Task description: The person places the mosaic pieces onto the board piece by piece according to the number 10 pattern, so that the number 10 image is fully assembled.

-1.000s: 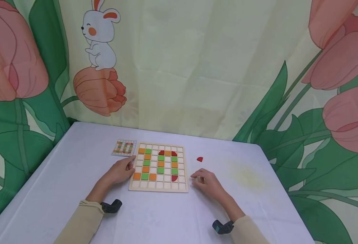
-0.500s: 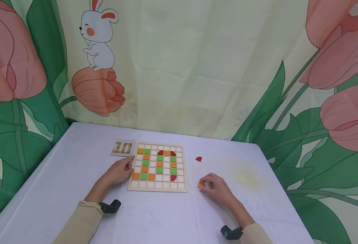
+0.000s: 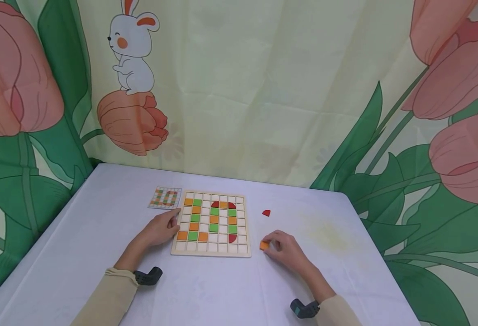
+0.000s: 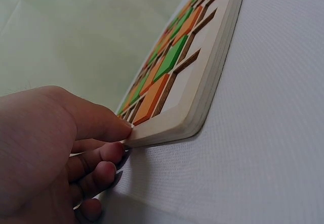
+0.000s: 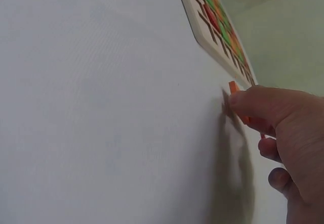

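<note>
A square wooden grid board (image 3: 211, 248) lies on the table, with orange, green and red tiles in some cells. My left hand (image 3: 161, 228) rests at its left edge. In the left wrist view the thumb (image 4: 109, 125) touches the board's rim near a corner, with the other fingers loosely bent beside it. To the right of the board, my right hand (image 3: 286, 249) pinches an orange square tile (image 3: 264, 245) between thumb and fingers. The right wrist view shows this tile (image 5: 233, 87) tilted on edge, close to the board's corner. A red quarter-round tile (image 3: 266, 213) lies beyond the right hand.
A small printed pattern card (image 3: 165, 197) lies behind the left hand, near the board's upper left corner. White cloth covers the table (image 3: 206, 294). A curtain (image 3: 255, 113) with printed tulips and a rabbit hangs behind the table's back edge.
My right hand drew back from the board's right edge, and an orange tile came into view in its pinch. It has since shifted slightly left toward the board. The left hand stays put.
</note>
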Action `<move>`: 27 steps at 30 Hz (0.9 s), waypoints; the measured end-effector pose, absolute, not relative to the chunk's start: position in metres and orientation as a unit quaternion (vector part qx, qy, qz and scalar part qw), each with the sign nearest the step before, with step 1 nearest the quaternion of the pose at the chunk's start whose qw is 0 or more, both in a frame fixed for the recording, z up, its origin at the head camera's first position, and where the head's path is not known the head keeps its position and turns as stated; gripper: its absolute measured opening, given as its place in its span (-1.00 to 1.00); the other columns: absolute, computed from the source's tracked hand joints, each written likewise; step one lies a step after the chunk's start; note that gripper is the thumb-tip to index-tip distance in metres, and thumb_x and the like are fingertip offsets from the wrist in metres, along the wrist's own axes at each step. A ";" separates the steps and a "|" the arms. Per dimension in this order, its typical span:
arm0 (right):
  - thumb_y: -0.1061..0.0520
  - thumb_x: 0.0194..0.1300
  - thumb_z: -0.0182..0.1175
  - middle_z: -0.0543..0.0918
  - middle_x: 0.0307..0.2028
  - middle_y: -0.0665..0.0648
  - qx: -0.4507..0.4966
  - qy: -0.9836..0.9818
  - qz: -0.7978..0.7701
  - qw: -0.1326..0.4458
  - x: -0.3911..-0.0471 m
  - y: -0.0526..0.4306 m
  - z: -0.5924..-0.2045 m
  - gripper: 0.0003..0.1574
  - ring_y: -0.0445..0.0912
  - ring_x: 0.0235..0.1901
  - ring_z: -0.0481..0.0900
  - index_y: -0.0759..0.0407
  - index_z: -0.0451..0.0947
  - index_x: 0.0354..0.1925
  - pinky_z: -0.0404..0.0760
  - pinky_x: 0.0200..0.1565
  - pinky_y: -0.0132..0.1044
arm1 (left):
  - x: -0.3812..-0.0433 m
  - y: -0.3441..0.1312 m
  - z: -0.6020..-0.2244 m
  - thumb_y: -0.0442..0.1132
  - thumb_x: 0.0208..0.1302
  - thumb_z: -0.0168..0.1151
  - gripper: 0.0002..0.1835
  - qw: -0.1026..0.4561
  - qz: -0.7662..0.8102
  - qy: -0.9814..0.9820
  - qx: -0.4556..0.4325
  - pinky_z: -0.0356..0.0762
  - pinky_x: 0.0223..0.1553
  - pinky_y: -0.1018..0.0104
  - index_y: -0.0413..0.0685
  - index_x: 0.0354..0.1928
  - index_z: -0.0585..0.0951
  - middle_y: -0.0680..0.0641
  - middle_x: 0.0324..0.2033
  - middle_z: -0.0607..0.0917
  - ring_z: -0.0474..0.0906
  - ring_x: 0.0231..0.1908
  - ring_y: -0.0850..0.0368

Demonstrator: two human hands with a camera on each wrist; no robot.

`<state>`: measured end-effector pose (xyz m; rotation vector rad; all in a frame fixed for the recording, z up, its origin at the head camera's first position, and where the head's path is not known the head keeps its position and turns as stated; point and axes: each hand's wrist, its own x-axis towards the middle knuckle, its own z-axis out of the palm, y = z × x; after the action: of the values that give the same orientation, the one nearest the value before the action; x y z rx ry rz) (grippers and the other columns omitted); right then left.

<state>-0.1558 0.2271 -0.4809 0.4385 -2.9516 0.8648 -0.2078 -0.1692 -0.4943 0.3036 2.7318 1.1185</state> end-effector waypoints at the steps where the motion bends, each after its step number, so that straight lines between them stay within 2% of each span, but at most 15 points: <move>1: 0.15 0.05 0.44 0.64 -0.26 -0.14 0.143 -0.949 0.281 0.016 -0.157 0.224 -0.480 -0.72 -0.20 -0.30 0.46 -0.06 0.70 -0.20 0.50 -0.29 -0.45 | -0.208 -0.169 -0.494 -0.27 0.27 0.12 -0.33 0.087 0.376 0.917 0.102 0.25 -0.48 0.40 -0.29 0.41 0.23 -0.02 -0.43 0.43 0.33 -0.42 0.16; 5: 0.12 0.08 0.42 0.65 -0.25 -0.12 0.150 -0.945 0.290 0.008 -0.163 0.209 -0.477 -0.74 -0.21 -0.28 0.47 -0.04 0.69 -0.19 0.51 -0.26 -0.44 | -0.208 -0.168 -0.494 -0.27 0.27 0.13 -0.33 0.089 0.375 0.917 0.103 0.25 -0.48 0.40 -0.29 0.41 0.23 -0.02 -0.43 0.43 0.33 -0.42 0.16; 22: 0.04 0.15 0.38 0.62 -0.28 -0.09 0.203 -0.930 0.305 -0.042 -0.185 0.146 -0.473 -0.79 -0.18 -0.39 0.42 -0.04 0.68 -0.19 0.40 -0.38 -0.47 | -0.206 -0.168 -0.493 -0.26 0.28 0.13 -0.33 0.092 0.375 0.917 0.096 0.25 -0.47 0.39 -0.26 0.41 0.24 -0.02 -0.43 0.43 0.33 -0.42 0.16; 27: 0.00 0.18 0.36 0.63 -0.19 -0.08 0.216 -0.926 0.307 -0.053 -0.190 0.132 -0.476 -0.78 -0.20 -0.24 0.45 -0.07 0.69 -0.16 0.46 -0.26 -0.46 | -0.207 -0.168 -0.492 -0.26 0.28 0.13 -0.33 0.091 0.373 0.919 0.092 0.27 -0.47 0.39 -0.25 0.41 0.24 -0.02 -0.43 0.44 0.34 -0.42 0.15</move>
<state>-0.1901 0.1317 -0.4761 0.7014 -3.0108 0.9975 -0.2066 -0.1682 -0.4917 0.2726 2.7302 1.1095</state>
